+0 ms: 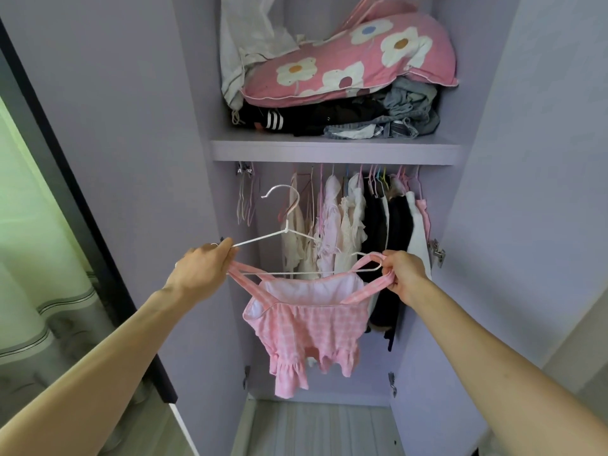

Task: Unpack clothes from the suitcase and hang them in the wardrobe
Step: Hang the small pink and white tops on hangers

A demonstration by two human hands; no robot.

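Our left grip (pixel 204 268) pinches the thin white wire hanger (pixel 286 230) at its left end, and our right grip (pixel 403 274) pinches the right strap of the pink gingham ruffled top (pixel 306 330), which is slung under the hanger in front of the lilac wardrobe (pixel 335 152). Tilting the hanger could slip a strap off.

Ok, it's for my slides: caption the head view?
Left hand and right hand fit a pink gingham top onto a white hanger.

In the wardrobe (pixel 230 307), a gap lies open under the shelf (pixel 335 152) between empty hangers (pixel 246 199) at left and hung clothes (pixel 355 222) crowding the right; a pillow (pixel 355 60) fills the shelf top.
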